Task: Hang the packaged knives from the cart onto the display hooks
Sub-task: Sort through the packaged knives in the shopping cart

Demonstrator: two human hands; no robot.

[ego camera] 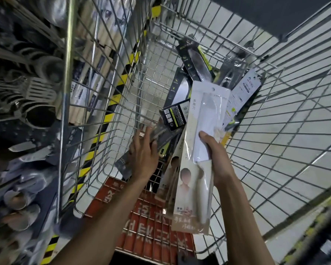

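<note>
Right hand grips one glossy white pack, centre; left hand, fingers spread, touches dark pack; wire cart.

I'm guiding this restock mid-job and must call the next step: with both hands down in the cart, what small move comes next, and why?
Probably curl the fingers of the left hand round the dark knife pack and lift it. The right hand grips a white knife pack, while the left only rests straight fingers on the dark one, lying in the cart.
</note>
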